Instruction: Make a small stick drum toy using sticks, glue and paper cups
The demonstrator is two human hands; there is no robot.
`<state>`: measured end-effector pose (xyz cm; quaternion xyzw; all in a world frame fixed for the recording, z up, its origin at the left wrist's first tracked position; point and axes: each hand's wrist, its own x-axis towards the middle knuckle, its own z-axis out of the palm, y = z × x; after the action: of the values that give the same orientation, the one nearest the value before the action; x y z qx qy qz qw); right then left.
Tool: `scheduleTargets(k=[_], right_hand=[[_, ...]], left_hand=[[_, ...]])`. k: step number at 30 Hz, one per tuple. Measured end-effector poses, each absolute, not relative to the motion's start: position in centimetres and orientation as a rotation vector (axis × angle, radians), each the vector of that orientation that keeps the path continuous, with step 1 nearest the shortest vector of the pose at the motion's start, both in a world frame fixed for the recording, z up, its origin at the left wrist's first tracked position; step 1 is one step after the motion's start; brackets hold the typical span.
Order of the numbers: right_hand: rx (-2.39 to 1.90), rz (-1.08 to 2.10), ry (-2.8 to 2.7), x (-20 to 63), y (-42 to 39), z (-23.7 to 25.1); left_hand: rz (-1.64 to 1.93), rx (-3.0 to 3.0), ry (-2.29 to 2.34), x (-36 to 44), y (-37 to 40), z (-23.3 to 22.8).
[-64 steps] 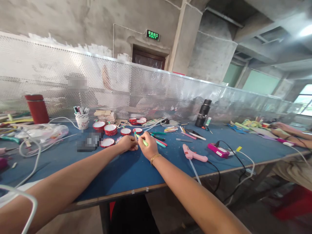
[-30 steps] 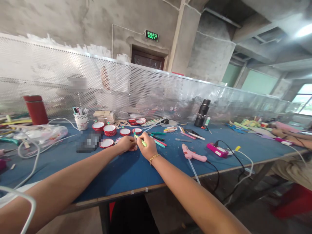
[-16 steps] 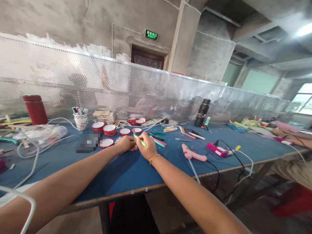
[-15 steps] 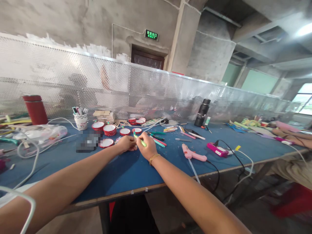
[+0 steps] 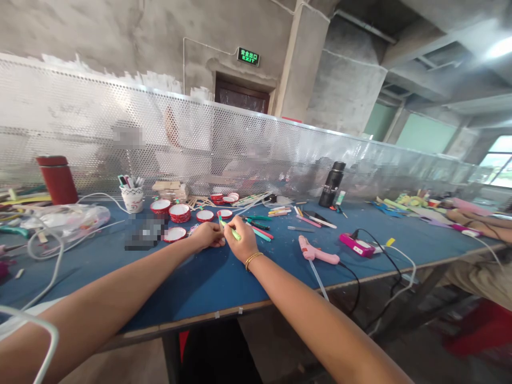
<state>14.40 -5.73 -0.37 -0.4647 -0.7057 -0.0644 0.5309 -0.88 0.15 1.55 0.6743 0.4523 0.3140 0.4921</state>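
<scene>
Hands meet: left hand [image 5: 207,236] pinches one striped stick [image 5: 220,219], right hand [image 5: 240,241] grips one green marker [image 5: 235,233].

Single head-worn view, set above the near edge of the blue table [image 5: 200,288], facing forward and slightly down across it toward the perforated metal screen [image 5: 248,144] along the far edge. Both forearms run in from the bottom corners; the table's right end recedes far off.
</scene>
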Motion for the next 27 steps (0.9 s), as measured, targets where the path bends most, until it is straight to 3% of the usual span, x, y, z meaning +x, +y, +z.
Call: scheduleTargets(k=[27], right_hand=[[-1.105, -0.169, -1.695, 14.37, -5.63, -0.48]], left_hand=[[0.757, 1.667, 1.085, -0.96, 0.46, 1.27]])
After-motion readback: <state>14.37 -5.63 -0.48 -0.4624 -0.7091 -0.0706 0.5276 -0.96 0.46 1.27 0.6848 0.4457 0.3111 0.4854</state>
